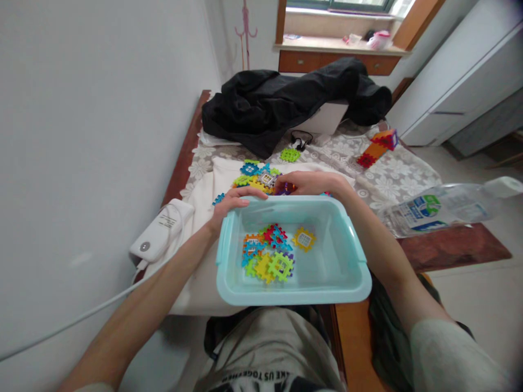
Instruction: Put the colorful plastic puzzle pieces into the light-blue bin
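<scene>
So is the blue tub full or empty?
Neither, partly filled: the tub holds some colored pieces, with bare bottom showing beside them.

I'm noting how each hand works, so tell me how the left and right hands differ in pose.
The left hand is on the tub's far rim; the right hand reaches beyond it to the piled toy pieces. The left hand's fingers stretch along the rim, while the right hand's bend toward the pile. Both are bare.
</scene>
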Available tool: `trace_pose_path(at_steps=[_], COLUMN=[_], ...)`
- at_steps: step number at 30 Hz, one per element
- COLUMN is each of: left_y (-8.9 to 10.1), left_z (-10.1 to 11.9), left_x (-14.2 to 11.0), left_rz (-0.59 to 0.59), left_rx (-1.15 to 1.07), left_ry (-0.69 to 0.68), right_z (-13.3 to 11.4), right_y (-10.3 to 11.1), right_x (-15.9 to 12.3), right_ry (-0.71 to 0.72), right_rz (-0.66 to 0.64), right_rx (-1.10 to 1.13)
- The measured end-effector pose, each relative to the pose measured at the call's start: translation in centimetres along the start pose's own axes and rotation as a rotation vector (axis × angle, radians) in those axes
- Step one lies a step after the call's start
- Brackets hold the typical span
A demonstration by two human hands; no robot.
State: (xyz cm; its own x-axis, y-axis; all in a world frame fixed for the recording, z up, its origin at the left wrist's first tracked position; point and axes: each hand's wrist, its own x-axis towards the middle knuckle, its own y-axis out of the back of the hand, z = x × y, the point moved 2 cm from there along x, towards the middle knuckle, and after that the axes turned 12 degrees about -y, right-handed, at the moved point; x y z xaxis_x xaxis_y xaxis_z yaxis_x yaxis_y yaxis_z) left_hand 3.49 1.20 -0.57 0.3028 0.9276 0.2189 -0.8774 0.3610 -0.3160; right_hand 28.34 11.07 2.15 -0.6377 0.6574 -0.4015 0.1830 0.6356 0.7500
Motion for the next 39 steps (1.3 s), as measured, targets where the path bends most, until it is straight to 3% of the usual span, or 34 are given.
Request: trace_pose_path(at_steps=[4,10,14,17,19,22,27,39], left_y=[-0.2,0.0,0.1,0.0,0.1,0.2,0.6,0.4], left_z=[0.2,0.2,0.2,0.2,0.0,-0.3,-0.8,-0.4], left_x=[0.0,0.2,0.1,0.1,0.1,0.1,0.1,0.1], left_rz=[0.026,0.012,0.017,0.018,0.023,0.032,0.006,0.055], left_rx=[-0.001,0.020,0.033,0.032,0.019,-0.033,-0.079,-0.023], left_ry=[0.013,0.011,0.002,0.007,0.014,0.031,0.030,0.017], right_z=[-0.2,-0.7,-2.3,-4.3,-5.7,-7.8,-9.3,-8.7], right_y=[0.7,3.1,4.1,4.2,3.9,3.1,1.9,0.6], right_x=[-0.5,-1.8,-4.0,-6.2,-7.6,-9.2,-8.8,-6.1], right_ry=[0.094,0.102,0.173,0.235,0.315,0.442,0.503,0.486], right_rz=[0.015,0.256,0.419,0.455,0.412,0.246,-0.004,-0.058], right_rx=[-0.002,0.031,0.124,0.242,0.322,0.338,0.199,0.158])
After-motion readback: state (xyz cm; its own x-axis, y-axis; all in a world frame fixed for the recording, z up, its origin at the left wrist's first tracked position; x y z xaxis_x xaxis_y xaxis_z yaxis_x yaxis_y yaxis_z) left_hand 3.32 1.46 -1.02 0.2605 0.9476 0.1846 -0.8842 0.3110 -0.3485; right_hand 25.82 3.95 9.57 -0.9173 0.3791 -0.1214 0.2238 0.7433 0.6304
